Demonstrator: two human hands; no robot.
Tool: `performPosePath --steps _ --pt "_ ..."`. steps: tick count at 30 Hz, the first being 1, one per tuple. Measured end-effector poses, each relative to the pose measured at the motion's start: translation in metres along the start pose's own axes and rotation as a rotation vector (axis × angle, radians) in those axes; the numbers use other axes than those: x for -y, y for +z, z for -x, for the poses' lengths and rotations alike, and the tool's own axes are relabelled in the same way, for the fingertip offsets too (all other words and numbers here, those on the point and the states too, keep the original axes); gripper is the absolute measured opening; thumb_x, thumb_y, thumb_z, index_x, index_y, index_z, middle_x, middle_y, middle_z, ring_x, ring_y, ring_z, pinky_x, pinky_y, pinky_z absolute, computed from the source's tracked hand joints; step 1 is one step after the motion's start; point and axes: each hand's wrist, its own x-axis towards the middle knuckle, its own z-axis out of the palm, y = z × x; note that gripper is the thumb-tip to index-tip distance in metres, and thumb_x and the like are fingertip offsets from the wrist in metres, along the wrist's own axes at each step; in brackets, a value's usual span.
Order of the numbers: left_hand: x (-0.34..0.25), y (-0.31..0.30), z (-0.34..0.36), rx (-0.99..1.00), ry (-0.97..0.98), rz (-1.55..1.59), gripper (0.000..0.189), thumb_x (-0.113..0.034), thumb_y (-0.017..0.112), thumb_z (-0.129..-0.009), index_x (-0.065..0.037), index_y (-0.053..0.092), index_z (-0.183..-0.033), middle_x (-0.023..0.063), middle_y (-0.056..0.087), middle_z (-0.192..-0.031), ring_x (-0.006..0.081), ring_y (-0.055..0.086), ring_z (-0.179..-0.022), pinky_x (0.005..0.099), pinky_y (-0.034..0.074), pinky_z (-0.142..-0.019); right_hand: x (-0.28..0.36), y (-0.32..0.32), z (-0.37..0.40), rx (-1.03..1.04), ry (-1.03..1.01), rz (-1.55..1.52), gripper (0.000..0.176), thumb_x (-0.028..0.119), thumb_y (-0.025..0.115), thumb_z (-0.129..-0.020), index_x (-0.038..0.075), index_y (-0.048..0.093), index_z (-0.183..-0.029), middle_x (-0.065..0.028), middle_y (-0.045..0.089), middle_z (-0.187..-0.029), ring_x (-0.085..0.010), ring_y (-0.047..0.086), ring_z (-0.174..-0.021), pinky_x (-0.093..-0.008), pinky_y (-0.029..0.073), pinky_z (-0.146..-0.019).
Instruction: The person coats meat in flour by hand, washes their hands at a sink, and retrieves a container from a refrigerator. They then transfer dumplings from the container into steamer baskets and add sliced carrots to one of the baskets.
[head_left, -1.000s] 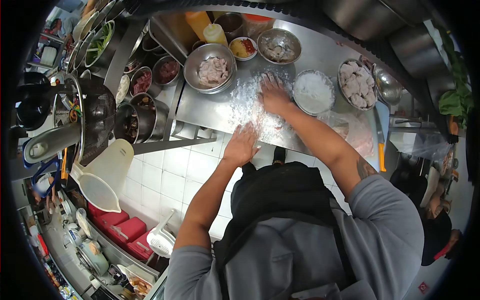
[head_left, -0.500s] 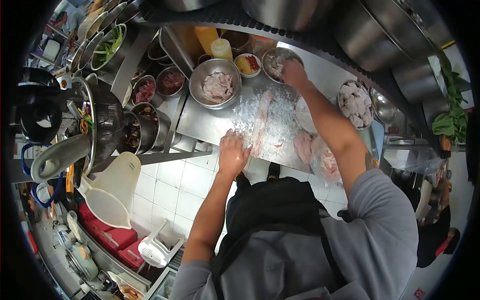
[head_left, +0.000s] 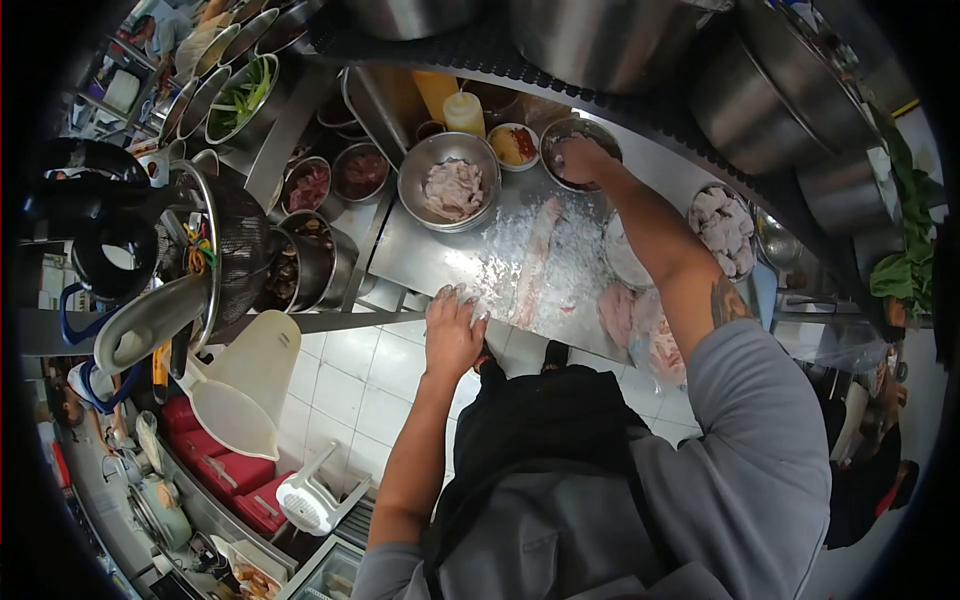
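Bent downward, the fingers of my right hand (head_left: 588, 163) are inside a small steel bowl (head_left: 612, 140) at the back of the counter; what they grip is hidden. My left hand (head_left: 455, 332) rests with fingers stretched at the counter's front edge, holding nothing. Right of it, a long pale strip of meat (head_left: 538, 255) lies on the steel counter (head_left: 425, 250), amid scattered white powder (head_left: 505, 228). A larger steel bowl (head_left: 405, 190) holds pale meat slices (head_left: 455, 190). Pink meat (head_left: 616, 310) lies beside a clear plastic bag of meat (head_left: 662, 340) near the right front edge.
A bowl of pale pieces (head_left: 722, 230) stands at the right. Behind are a squeeze bottle (head_left: 463, 113) and a bowl of red and yellow seasoning (head_left: 514, 146). A shelf with large pots (head_left: 590, 45) overhangs the back. Strainers and a white plastic scoop (head_left: 235, 405) hang at the left.
My right hand has shifted toward the left side of the small bowl, its fingers deeper in it. My left hand stays at the counter edge. The whole view has shifted slightly.
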Motion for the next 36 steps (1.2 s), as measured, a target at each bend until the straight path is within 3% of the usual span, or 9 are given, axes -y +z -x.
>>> performPosePath --steps 8,11,12,15,17,19,22,30,36 --pt "-0.006 0.005 -0.002 0.027 0.015 0.041 0.033 -0.018 0.070 -0.084 0.001 0.067 -0.111 0.0263 0.055 -0.129 0.0449 0.045 -0.128 0.0519 0.034 -0.109 0.005 0.011 -0.003 -0.073 -0.058 -0.020 0.040 0.019 0.065 -0.079 0.007 0.065 -0.117 -0.0230 0.066 -0.111 -0.0386 0.062 -0.109 -0.0474 0.050 -0.093" --pt "-0.006 0.002 0.003 0.035 0.023 0.036 0.033 -0.015 0.070 -0.083 0.001 0.067 -0.111 0.0262 0.055 -0.129 0.0453 0.045 -0.127 0.0523 0.034 -0.109 0.008 -0.004 0.002 -0.180 0.181 -0.451 0.040 0.020 0.064 -0.082 0.003 0.063 -0.118 -0.0215 0.069 -0.106 -0.0390 0.065 -0.104 -0.0465 0.051 -0.091" --pt "-0.006 0.001 0.004 0.031 0.022 0.048 0.033 -0.014 0.070 -0.082 0.001 0.067 -0.111 0.0261 0.055 -0.129 0.0455 0.044 -0.128 0.0524 0.035 -0.109 -0.011 0.010 -0.006 -0.376 0.051 -0.505 0.039 0.019 0.065 -0.083 0.002 0.063 -0.118 -0.0226 0.069 -0.104 -0.0391 0.067 -0.097 -0.0449 0.053 -0.086" --pt "-0.003 -0.004 0.008 0.016 0.018 0.066 0.033 -0.013 0.069 -0.082 0.002 0.067 -0.112 0.0258 0.055 -0.130 0.0452 0.044 -0.128 0.0521 0.035 -0.109 -0.038 -0.016 0.034 -0.212 0.140 -0.763 0.038 0.019 0.066 -0.083 0.003 0.064 -0.117 -0.0235 0.068 -0.105 -0.0380 0.067 -0.099 -0.0433 0.053 -0.087" --pt "0.000 -0.006 0.012 0.008 0.013 0.040 0.035 -0.014 0.067 -0.083 0.002 0.067 -0.113 0.0255 0.055 -0.130 0.0436 0.045 -0.128 0.0507 0.035 -0.109 -0.013 -0.071 0.111 0.040 0.238 -0.536 0.037 0.019 0.067 -0.083 0.005 0.065 -0.117 -0.0233 0.068 -0.107 -0.0377 0.067 -0.099 -0.0423 0.053 -0.085" --pt "0.001 -0.007 0.013 -0.018 0.007 0.057 0.035 -0.014 0.067 -0.083 0.002 0.066 -0.114 0.0263 0.055 -0.129 0.0447 0.045 -0.128 0.0510 0.036 -0.109 -0.028 -0.033 0.162 -0.036 0.032 -0.364 0.033 0.019 0.070 -0.084 0.004 0.065 -0.112 -0.0181 0.069 -0.097 -0.0302 0.069 -0.086 -0.0391 0.054 -0.075" --pt "0.002 0.001 0.011 -0.053 0.011 0.077 0.033 -0.014 0.066 -0.084 0.002 0.066 -0.112 0.0272 0.055 -0.128 0.0457 0.046 -0.126 0.0514 0.037 -0.108 -0.021 0.030 0.199 -0.080 0.243 -0.186 0.037 0.024 0.071 -0.080 0.003 0.064 -0.109 -0.0202 0.068 -0.101 -0.0355 0.067 -0.094 -0.0457 0.053 -0.081" --pt "-0.026 0.006 -0.020 -0.005 0.151 0.173 0.030 -0.013 0.068 -0.082 0.002 0.066 -0.108 0.0268 0.056 -0.126 0.0442 0.048 -0.123 0.0494 0.040 -0.105 -0.033 0.073 0.184 0.081 0.226 -0.207 0.034 0.018 0.068 -0.077 0.003 0.066 -0.108 -0.0210 0.067 -0.109 -0.0374 0.063 -0.109 -0.0469 0.049 -0.094" --pt "-0.037 0.007 -0.016 -0.006 0.141 0.187 0.029 -0.012 0.067 -0.082 0.003 0.067 -0.107 0.0255 0.057 -0.124 0.0427 0.049 -0.122 0.0484 0.041 -0.104 -0.004 0.044 0.201 0.151 0.228 -0.084 0.039 0.014 0.061 -0.079 0.003 0.066 -0.116 -0.0216 0.065 -0.118 -0.0374 0.060 -0.114 -0.0458 0.047 -0.098"
